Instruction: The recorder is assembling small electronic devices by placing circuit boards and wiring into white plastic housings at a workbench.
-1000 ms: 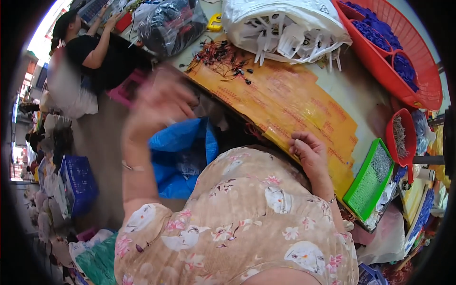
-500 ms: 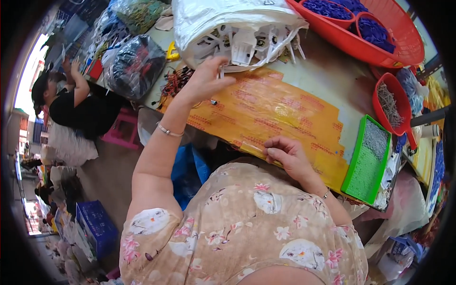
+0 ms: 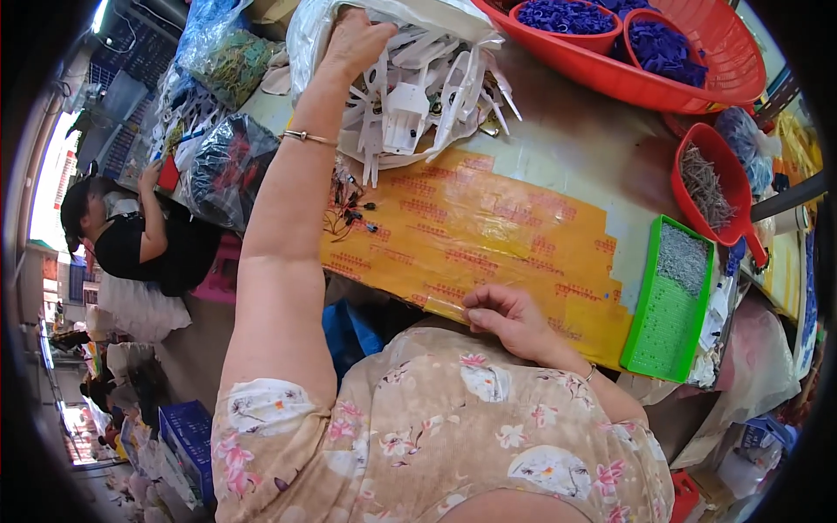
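Left hand at open bag of white parts, nothing lifted out

Clock read from picture centre. White plastic bag [image 3: 427,12] at 12, mouth open toward the person. White plastic parts [image 3: 405,113] sit loose inside and poke out at its near side. Left hand [image 3: 356,44], between 11 and 12, is at the bag's upper left side, arm stretched out; fingers bent over the plastic, tips partly hidden, so can't tell whether they pinch film or a part.

Right hand [image 3: 501,318] at 4, on the near edge of the orange taped sheet [image 3: 488,235]; fingers curled, thumb close to index, can't tell if anything small is between them.

Progress: bag open, parts exposed; no part visibly out in either hand. Dark-tipped wires [image 3: 350,213] at 10 lie in a loose tangle, untouched. Looks like an early stage, judging by that.

Other stock, also untouched: green tray [image 3: 654,372] of small pieces at 3, red scoop [image 3: 739,170] of thin pieces between 2 and 3, red basket [image 3: 741,74] with purple-blue pieces between 1 and 2. Co-worker [image 3: 135,240] at 9, well apart.
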`<state>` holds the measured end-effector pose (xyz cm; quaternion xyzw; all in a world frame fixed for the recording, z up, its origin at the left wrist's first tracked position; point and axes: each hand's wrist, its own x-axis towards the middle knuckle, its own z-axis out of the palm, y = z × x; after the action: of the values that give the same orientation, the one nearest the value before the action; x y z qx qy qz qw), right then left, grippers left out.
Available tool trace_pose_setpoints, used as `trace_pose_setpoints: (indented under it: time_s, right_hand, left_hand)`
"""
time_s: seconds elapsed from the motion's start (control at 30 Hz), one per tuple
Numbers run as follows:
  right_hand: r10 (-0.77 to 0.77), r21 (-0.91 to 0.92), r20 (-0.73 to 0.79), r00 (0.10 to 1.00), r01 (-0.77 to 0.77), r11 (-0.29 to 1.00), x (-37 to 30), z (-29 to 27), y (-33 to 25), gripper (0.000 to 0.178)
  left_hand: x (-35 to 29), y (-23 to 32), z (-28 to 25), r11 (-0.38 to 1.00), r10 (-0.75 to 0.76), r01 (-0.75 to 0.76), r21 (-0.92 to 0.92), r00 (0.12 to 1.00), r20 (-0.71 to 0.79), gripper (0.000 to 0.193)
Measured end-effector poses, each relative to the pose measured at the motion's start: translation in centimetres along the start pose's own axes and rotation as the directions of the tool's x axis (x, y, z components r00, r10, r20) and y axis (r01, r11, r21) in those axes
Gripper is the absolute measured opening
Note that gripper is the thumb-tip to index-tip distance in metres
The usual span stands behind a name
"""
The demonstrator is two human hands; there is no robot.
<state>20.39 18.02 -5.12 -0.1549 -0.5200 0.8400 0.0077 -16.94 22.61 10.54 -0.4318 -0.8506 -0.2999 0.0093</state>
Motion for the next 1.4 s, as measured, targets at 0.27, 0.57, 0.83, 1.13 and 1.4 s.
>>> trace_pose_setpoints:
  time_s: [0.27,0.57,0.83,1.13,1.4]
  right_hand:
    - [0.001,-0.013,0.012,1.0,-0.001,1.0,0.0,-0.2,-0.5,0.019]
    - [0.036,0.022,0.014,0.999,-0.037,0.999,0.0,-0.3,-0.7,0.019]
    - [-0.004,-0.017,-0.001,1.0,0.004,1.0,0.0,-0.6,-0.4,0.019]
    - [-0.019,-0.019,0.014,1.0,0.02,1.0,-0.2,-0.5,-0.4,0.018]
    - [-0.034,0.003,0.0,0.999,0.034,0.999,-0.3,-0.6,0.3,0.018]
  left_hand:
    - [1.1,-3.5,6.9,0.983,0.166,-0.137,-0.122,0.947,0.273,0.072]
    - [2.0,-5.8,9.0,0.938,-0.013,-0.065,0.341,0.975,0.222,0.07]
    - [-1.0,-4.4,7.2,0.871,-0.259,0.095,0.482,0.923,0.285,0.059]
    - [-1.5,-6.8,4.8,0.885,-0.015,0.003,0.466,1.0,0.022,0.055]
    - [-12.8,0.7,4.4,0.901,0.032,-0.028,0.434,1.0,-0.002,0.04]
